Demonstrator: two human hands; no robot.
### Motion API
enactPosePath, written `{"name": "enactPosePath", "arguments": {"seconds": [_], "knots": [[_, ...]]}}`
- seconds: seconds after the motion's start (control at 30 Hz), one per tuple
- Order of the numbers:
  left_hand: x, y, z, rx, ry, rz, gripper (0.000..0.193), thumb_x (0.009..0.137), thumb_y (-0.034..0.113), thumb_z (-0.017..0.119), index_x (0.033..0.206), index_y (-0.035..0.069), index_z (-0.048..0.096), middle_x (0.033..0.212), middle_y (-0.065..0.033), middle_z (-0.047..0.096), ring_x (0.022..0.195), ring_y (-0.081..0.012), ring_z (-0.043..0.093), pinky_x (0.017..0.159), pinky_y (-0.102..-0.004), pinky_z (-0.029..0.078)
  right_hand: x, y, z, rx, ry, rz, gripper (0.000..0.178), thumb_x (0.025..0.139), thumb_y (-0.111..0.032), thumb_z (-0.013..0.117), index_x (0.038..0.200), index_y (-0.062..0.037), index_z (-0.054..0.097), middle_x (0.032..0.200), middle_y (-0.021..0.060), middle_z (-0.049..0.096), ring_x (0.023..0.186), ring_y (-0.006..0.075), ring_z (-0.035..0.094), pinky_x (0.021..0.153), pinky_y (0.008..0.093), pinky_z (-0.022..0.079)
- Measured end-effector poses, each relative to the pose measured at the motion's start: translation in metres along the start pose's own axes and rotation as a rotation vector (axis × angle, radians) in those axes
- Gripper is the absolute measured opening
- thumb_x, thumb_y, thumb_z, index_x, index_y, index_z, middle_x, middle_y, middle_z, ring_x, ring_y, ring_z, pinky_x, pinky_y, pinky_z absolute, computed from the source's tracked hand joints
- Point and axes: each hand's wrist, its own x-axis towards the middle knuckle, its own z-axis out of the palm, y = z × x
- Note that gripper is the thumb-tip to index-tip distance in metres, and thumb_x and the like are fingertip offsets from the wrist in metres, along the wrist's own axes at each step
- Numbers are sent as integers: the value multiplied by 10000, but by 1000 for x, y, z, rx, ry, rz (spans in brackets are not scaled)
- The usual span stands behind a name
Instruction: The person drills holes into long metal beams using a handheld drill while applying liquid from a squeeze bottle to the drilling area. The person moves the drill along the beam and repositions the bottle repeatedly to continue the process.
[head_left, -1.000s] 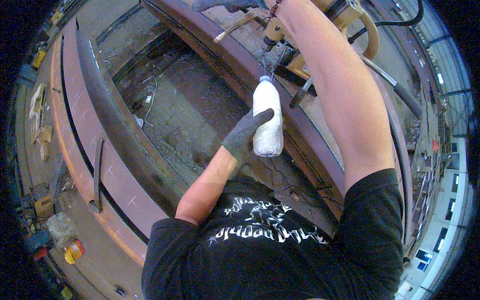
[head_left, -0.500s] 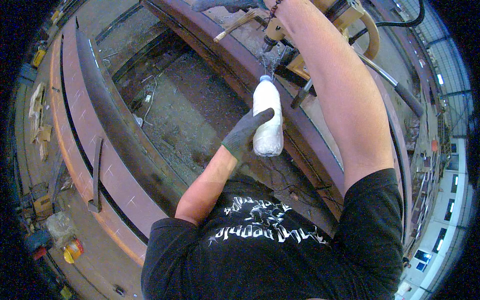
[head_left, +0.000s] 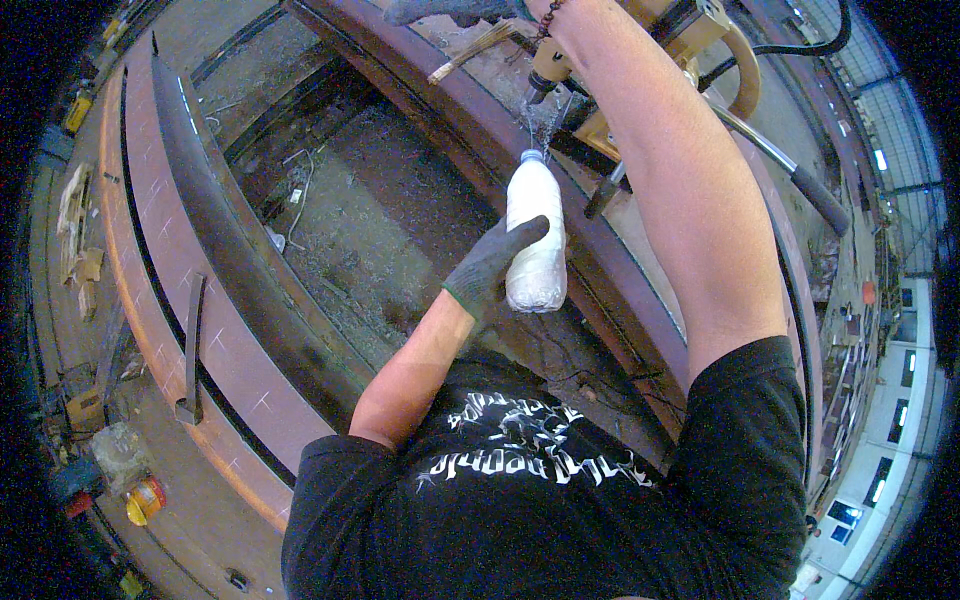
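Observation:
My left hand (head_left: 500, 258), in a dark grey work glove, is closed around a white plastic bottle (head_left: 535, 235) with its thumb across the front. The bottle stands nearly upright, and its pale blue neck points at a drilling machine's tool tip (head_left: 540, 88). Fine wet-looking streaks (head_left: 535, 125) show between neck and tip. At the top edge is my right hand (head_left: 460, 10), also gloved and partly cut off; its visible fingers are stretched to the left. My right forearm crosses in front of the tan drilling machine (head_left: 690, 30) and hides part of it.
Under the machine a long rusty steel beam (head_left: 620, 290) runs diagonally. Another curved beam (head_left: 240, 370) lies at the left, with a flat bar (head_left: 193, 350) on it. A brush (head_left: 470, 55) sits beside the tool. Black-gripped levers (head_left: 820, 200) stick out from the machine.
Hardly anything differs. The bottle and both hands keep their places, while the streaks near the tool tip look slightly changed.

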Motion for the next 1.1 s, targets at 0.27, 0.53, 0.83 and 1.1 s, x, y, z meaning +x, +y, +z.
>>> {"name": "enactPosePath", "arguments": {"seconds": [0.27,0.53,0.83,1.1], "knots": [[4,-3,-3,-10,-1,-9,604,927,345,770,1382,37,520,1135,-128,691,965,-246,704,852,-382,598,-17,-12,-12,204,-18,217,667,938,-554,551,1261,10,699,1286,241,683,1222,372,649,1046,472,479],[-12,-1,9,-204,-13,-4,551,957,390,731,1332,27,554,1090,-129,703,931,-256,713,834,-391,611,-13,-7,-6,184,6,167,681,932,-568,561,1287,-1,691,1317,233,671,1245,374,638,1054,470,480],[1,-6,-1,-251,35,-62,460,993,376,680,1269,17,601,1063,-125,716,913,-251,724,815,-386,619,-17,-11,-8,223,9,197,689,931,-565,568,1304,4,678,1327,244,662,1263,364,630,1062,462,477],[-1,-2,4,-312,16,-78,451,999,361,670,1273,9,599,1078,-138,716,920,-260,727,832,-393,618,-22,-10,-13,256,-8,173,694,930,-563,582,1299,17,675,1316,239,669,1248,360,640,1055,451,482]]}}
